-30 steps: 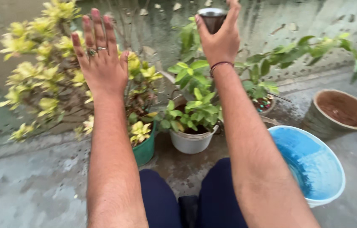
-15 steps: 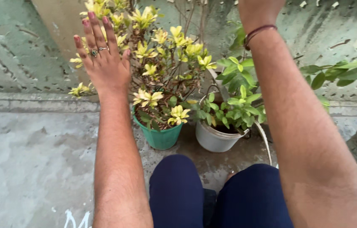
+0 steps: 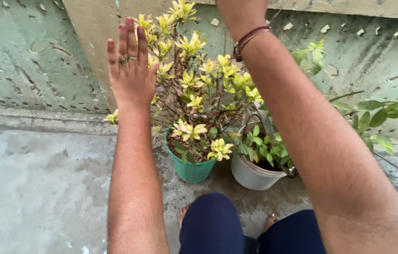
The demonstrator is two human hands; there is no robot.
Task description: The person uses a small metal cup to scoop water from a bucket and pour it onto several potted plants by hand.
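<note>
Head view: the person's left hand point(image 3: 132, 70) is raised at about 11 o'clock in the frame, palm away, fingers straight and together, rings on two fingers; it is fully open and holds nothing. It stands just beside the yellow-leaved shrub point(image 3: 199, 89), at the shrub's 9 o'clock edge, near the outer leaves; contact cannot be confirmed. The shrub grows in a green plastic pot point(image 3: 191, 168) at centre frame. The right forearm point(image 3: 311, 141) crosses from 5 o'clock up to 12 o'clock, with a dark cord wristband point(image 3: 250, 37) near the top edge. The right hand itself is cut off by the top of the frame, so its grip cannot be told. At the green pot's 3 o'clock, touching or nearly so, stands a white pot point(image 3: 251, 174) of small green plants. Both pots rest on a wet concrete floor point(image 3: 39, 188) against a peeling green wall point(image 3: 25, 56). Handling judgement: the shrub's leaves and thin stems look soft, light and easily snapped. The soil-filled pot is probably heavier, and its rim is the firm place to grip.
</note>
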